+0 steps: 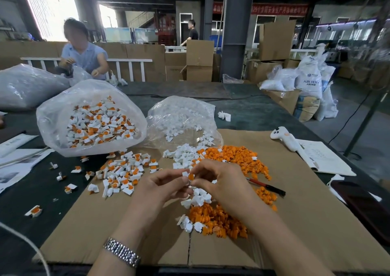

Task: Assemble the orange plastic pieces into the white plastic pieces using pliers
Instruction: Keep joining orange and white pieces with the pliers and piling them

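The likeliest slip here, as I judge it, is the small round orange plastic piece (191,177) going crooked into the small white plastic piece (185,173) or popping out of the fingertips, since both are tiny and held only by the tips above a cluttered pile where a dropped part would be hard to find again. The left hand (166,184) pinches the white piece between thumb and forefinger, and the right hand (213,175) pinches the orange piece, the two hands drawn together so that the pieces touch in mid-air over the brown cardboard sheet (316,212) on the tabletop. A second risk is seating by finger pressure alone: the red-and-black-handled pliers (267,186) lie on the cardboard just right of the right hand, unused. Directly beneath the hands sit loose white pieces, with the heap of loose orange pieces (234,155) beyond and below them. Finished white-and-orange assemblies (122,174) are spread to the left, more filling the clear plastic bag (90,117) further back.
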Demonstrator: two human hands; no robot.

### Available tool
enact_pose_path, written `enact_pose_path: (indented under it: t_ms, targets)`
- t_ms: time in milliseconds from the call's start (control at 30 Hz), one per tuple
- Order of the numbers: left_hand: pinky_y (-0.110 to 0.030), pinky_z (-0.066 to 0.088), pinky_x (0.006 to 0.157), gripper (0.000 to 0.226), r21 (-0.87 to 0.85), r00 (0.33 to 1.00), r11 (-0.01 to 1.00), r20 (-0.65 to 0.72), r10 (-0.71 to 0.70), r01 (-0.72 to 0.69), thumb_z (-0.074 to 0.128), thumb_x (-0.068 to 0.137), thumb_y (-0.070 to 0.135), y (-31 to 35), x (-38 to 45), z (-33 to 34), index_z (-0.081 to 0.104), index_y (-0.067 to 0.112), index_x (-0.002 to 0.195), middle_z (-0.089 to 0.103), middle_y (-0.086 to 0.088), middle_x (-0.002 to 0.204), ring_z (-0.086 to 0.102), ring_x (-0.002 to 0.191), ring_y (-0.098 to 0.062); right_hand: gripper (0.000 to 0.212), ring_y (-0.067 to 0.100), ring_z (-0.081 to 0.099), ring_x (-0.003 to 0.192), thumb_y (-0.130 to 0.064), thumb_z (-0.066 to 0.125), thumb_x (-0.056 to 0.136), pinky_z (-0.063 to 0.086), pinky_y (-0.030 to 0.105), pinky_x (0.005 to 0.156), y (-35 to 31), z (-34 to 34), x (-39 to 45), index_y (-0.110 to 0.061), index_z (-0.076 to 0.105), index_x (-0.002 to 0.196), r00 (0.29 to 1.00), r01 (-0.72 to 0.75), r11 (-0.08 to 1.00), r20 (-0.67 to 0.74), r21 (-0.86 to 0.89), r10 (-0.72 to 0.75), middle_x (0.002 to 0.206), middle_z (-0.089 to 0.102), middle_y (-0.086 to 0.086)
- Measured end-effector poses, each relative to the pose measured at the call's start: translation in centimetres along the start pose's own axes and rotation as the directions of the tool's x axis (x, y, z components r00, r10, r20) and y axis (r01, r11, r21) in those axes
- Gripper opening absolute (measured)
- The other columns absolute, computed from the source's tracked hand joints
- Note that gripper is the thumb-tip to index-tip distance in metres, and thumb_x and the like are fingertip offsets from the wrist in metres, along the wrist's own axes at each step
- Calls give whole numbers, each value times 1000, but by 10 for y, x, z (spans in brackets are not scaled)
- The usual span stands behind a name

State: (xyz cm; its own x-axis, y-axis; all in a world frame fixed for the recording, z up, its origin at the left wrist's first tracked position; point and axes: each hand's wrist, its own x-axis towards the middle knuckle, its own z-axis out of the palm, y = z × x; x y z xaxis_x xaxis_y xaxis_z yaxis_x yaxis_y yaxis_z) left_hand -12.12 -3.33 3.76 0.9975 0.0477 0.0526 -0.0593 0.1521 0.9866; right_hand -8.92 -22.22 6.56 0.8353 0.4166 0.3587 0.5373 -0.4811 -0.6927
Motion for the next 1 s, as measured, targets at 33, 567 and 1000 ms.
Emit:
enact_pose_path:
  t_ms: [33, 567, 1000]
  targets:
    - [-32, 63, 80, 36, -1, 1000, 1000, -5, 0, 0, 88, 68, 33, 0, 0, 0, 83, 21, 102, 79, -18, 95, 77, 89, -34, 14, -1, 66, 84, -19, 75, 89, 53, 14, 79, 0, 0, 0, -20, 72, 103, 1000, 3, 1000, -1, 1, -3, 84, 69, -13]
    - [-26, 60, 69, 31, -25, 997, 1000, -82, 3, -5, 88, 66, 34, 1, -1, 2, 81, 18, 92, 78, -19, 88, 77, 82, -31, 26, -1, 65, 85, -35, 77, 86, 55, 15, 77, 4, 0, 0, -34, 66, 109, 997, -70, 996, -30, 61, 72, 88, 68, -17]
    - [-25, 60, 61, 23, -220, 980, 967, -116, -159, 130, 86, 64, 12, -2, 6, -1, 82, 6, 86, 75, -21, 89, 74, 75, -25, 57, 27, 45, 127, -51, 64, 91, 42, 45, 103, 76, -26, 3, -16, 47, 133, 827, -419, 541, -60, -729, 559, 134, 50, 7]
